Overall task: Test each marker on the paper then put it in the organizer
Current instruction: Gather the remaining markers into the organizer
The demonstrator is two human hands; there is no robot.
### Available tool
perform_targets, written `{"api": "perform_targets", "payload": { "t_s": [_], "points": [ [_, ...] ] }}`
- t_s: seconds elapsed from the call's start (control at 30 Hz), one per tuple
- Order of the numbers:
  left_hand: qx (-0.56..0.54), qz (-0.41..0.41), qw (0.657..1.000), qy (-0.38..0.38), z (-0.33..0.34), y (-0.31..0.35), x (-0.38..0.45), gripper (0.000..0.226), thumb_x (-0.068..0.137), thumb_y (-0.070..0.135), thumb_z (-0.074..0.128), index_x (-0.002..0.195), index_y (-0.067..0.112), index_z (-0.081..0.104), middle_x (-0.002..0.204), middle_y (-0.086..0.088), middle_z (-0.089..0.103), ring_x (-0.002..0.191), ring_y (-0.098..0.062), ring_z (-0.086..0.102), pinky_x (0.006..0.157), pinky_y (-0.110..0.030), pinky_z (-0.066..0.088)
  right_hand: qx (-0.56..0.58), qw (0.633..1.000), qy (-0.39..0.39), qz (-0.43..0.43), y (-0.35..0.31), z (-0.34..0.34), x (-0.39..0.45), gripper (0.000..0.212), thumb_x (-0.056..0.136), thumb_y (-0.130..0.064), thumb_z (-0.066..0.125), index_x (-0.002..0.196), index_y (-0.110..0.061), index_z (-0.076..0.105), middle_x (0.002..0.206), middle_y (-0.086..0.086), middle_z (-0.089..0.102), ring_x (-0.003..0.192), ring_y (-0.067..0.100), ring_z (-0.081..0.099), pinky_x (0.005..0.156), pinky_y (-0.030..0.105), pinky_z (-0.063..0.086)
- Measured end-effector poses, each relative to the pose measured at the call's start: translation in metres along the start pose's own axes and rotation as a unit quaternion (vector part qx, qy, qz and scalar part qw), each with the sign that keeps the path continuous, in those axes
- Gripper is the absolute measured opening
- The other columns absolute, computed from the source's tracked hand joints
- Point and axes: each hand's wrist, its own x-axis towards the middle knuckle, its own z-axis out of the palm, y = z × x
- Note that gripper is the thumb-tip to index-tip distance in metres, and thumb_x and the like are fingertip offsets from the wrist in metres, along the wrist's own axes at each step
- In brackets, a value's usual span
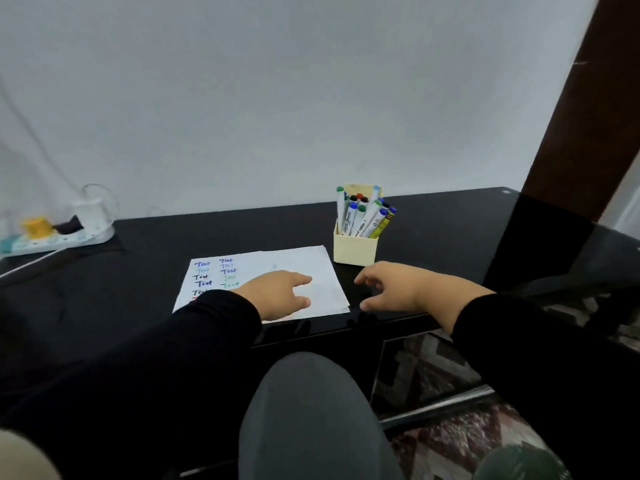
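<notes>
Left hand [277,294] flat on paper [294,268], fingers relaxed | right hand [391,289] spread, empty | organizer [355,249] with upright markers [363,216] just beyond, nearer the right

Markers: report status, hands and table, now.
Left hand open, on the paper. Right hand open, holding nothing, over the table. Markers all in the organizer. Nothing obstructing.

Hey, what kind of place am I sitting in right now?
Probably a home desk: a black desk against a plain wall, a power strip with plugs, a marker organizer and patterned carpet underfoot.
</notes>
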Motion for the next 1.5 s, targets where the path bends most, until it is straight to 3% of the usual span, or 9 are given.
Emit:
{"api": "perform_targets", "payload": {
  "t_s": [0.2,0.37,0.53,0.87,1.07,1.5],
  "points": [
    [-0.010,-0.107,0.994,0.019,0.006,-0.070,-0.015,0.073,0.089,0.046,0.056,0.149,0.033,0.018,0.157,0.005,0.012,0.143,-0.014,0.016,0.113,-0.032,0.016,0.000,1.000,-0.007,-0.030,-0.019,0.020,0.033,0.086,0.082,-0.048,0.066,0.151,-0.021,0.022,0.155,0.000,0.025,0.142,0.019,0.025,0.115,0.035,0.025],
    [0.003,-0.168,0.986,0.020,0.012,-0.119,-0.022,0.099,0.079,0.057,0.062,0.151,0.023,0.004,0.158,-0.008,-0.001,0.145,-0.024,0.001,0.116,-0.039,0.011,0.001,1.000,-0.017,-0.023,-0.026,0.039,0.056,0.101,0.081,-0.051,0.066,0.153,-0.014,0.005,0.160,0.003,0.007,0.147,0.021,0.006,0.118,0.035,0.012],
    [0.025,-0.190,0.981,0.023,0.015,-0.144,-0.027,0.109,0.076,0.064,0.061,0.150,0.015,-0.002,0.157,-0.013,-0.001,0.144,-0.028,0.003,0.115,-0.043,0.014,-0.020,0.999,-0.026,-0.003,-0.027,0.052,0.073,0.109,0.080,-0.059,0.062,0.152,-0.009,-0.003,0.160,0.008,-0.003,0.147,0.023,-0.005,0.117,0.032,0.004],
    [0.014,-0.206,0.978,-0.002,0.015,-0.171,-0.032,0.110,0.077,0.067,0.056,0.150,0.015,-0.007,0.158,-0.005,0.001,0.146,-0.024,-0.001,0.115,-0.051,0.002,0.011,1.000,0.005,0.000,-0.025,0.064,0.064,0.101,0.084,-0.058,0.056,0.152,-0.013,-0.003,0.160,0.005,0.001,0.148,0.019,-0.003,0.118,0.034,0.006],
    [0.013,-0.199,0.980,-0.009,0.013,-0.174,-0.039,0.101,0.080,0.069,0.048,0.149,0.021,-0.008,0.158,0.006,-0.003,0.144,-0.022,-0.014,0.114,-0.052,-0.011,0.011,1.000,0.017,0.002,-0.022,0.068,0.063,0.100,0.085,-0.059,0.054,0.153,-0.014,-0.004,0.161,0.003,0.000,0.148,0.019,-0.005,0.118,0.036,0.003],
    [0.064,-0.196,0.978,0.001,0.009,-0.179,-0.025,0.096,0.081,0.075,0.037,0.150,0.022,-0.003,0.158,0.007,0.006,0.143,-0.021,-0.020,0.110,-0.053,-0.018,0.022,1.000,-0.003,0.003,-0.019,0.057,0.086,0.090,0.089,-0.053,0.052,0.153,-0.015,0.001,0.160,0.003,0.000,0.147,0.016,-0.009,0.118,0.036,-0.001]
  ]
}}
